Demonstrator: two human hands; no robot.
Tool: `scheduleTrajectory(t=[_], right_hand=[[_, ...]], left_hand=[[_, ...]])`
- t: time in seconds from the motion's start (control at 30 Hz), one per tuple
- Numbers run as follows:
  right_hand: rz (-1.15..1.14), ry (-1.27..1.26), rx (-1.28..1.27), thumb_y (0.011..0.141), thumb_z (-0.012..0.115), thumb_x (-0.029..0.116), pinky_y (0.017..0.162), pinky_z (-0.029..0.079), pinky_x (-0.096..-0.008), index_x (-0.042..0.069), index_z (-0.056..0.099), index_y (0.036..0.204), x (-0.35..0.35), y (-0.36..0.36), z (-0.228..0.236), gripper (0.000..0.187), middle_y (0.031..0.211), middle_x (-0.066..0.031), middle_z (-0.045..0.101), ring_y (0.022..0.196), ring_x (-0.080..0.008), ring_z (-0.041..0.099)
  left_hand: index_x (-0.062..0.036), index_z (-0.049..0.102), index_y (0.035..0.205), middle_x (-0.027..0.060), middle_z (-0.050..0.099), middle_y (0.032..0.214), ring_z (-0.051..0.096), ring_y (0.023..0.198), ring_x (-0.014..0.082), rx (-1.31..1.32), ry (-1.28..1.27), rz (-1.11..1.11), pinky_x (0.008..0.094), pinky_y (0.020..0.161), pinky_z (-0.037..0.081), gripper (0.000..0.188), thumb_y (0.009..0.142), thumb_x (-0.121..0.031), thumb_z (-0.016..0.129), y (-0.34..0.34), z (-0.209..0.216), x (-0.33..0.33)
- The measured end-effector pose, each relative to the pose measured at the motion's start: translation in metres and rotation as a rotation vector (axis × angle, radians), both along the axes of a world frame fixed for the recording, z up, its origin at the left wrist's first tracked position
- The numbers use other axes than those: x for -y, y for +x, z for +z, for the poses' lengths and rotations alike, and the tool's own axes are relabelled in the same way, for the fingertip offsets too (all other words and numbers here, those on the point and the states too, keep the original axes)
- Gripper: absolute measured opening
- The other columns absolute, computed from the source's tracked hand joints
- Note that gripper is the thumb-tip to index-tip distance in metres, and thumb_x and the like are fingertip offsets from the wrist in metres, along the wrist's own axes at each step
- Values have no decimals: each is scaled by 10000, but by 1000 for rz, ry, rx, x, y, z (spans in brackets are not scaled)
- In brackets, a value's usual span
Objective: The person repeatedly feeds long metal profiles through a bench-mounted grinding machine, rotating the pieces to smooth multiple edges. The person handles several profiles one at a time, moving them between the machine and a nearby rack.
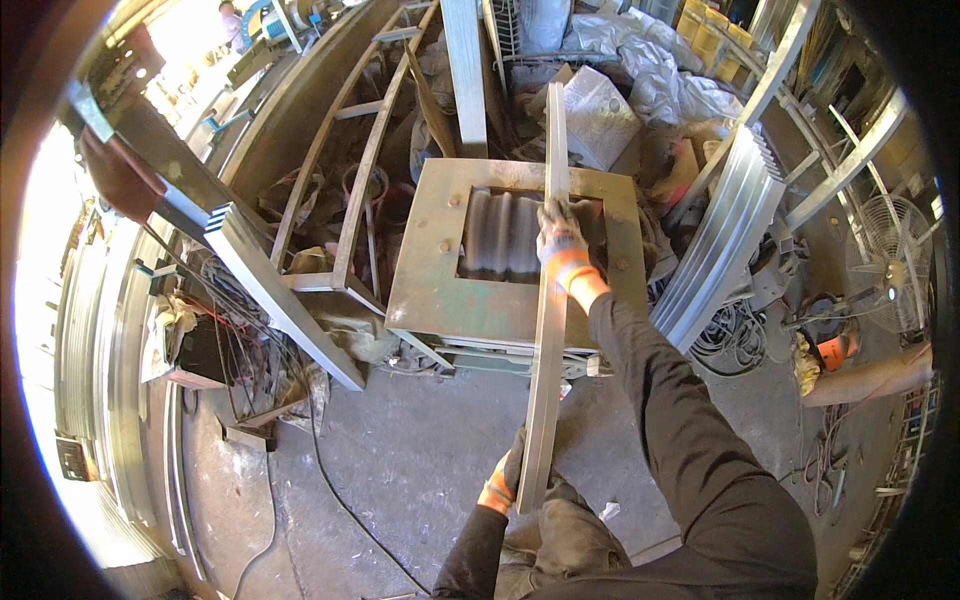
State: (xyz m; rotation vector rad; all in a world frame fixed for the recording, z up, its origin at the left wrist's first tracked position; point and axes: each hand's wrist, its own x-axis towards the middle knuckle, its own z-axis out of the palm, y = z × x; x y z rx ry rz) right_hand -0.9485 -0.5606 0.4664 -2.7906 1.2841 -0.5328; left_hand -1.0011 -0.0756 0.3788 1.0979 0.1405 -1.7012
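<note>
A long, straight metal profile (545,370) reaches from beside my legs up over a boxy metal machine (425,295). My right hand (563,238), in a grey glove with an orange cuff, grips the profile about midway, above the machine's top. Low down by its near end, my left hand (503,480) in a matching glove holds it, with the fingers partly hidden behind the metal. Through a square opening in the machine's top shows a ribbed, blurred roller (498,238). The profile lies across the right part of that opening; whether it touches the roller I cannot tell.
Several metal profiles (720,240) lean at the machine's right, and a bundle (285,290) leans at its left. A ladder-like frame (350,210) stands behind left. Cables (345,510) cross the floor. At right are a fan (888,265) and coiled cable (735,335).
</note>
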Motion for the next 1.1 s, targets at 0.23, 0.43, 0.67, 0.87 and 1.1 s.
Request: scheduleTrajectory(t=[0.23, 0.43, 0.67, 0.87, 1.1], right_hand=[[17, -38, -24, 1076, 581, 252, 1385, 322, -481, -24, 640, 1578, -193, -65, -8, 576, 1788, -271, 410, 1695, -432, 328], [22, -35, -75, 1073, 574, 257, 1413, 280, -472, -20, 629, 1597, -379, -112, -3, 595, 1837, -261, 340, 1712, -430, 301], [52, 35, 45, 1005, 646, 208, 1421, 251, -487, -67, 643, 1549, -529, -138, 10, 610, 1810, -336, 337, 1705, -494, 286], [72, 249, 93, 994, 670, 206, 1411, 267, -520, -8, 558, 1645, -592, -161, 1, 694, 1802, -364, 325, 1702, -529, 273], [16, 127, 102, 981, 638, 192, 1417, 190, -601, 57, 581, 1651, -461, -137, -13, 685, 1873, -277, 237, 1730, -475, 250]], left_hand=[[-32, 752, 1225, 132, 795, 965, 769, 760, 275, -112, -24, -35, 456, 719, 669, 774, 1119, -767, 537, -51, 0, -194], [-31, 711, 1468, 97, 780, 1031, 741, 834, 208, -28, -16, -61, 375, 752, 634, 809, 1147, -743, 503, -84, -33, -374], [-34, 759, 1440, 71, 828, 1228, 756, 1058, 151, 7, 9, -75, 340, 942, 617, 714, 1191, -652, 500, -113, -39, -538], [-28, 713, 1482, 109, 805, 1265, 752, 1068, 213, -75, 111, -16, 370, 920, 620, 607, 1133, -523, 684, -121, -12, -602], [-6, 727, 1454, 61, 818, 1231, 754, 1038, 163, 619, 153, -288, 335, 915, 618, 621, 1101, -515, 772, -53, 83, -463]])
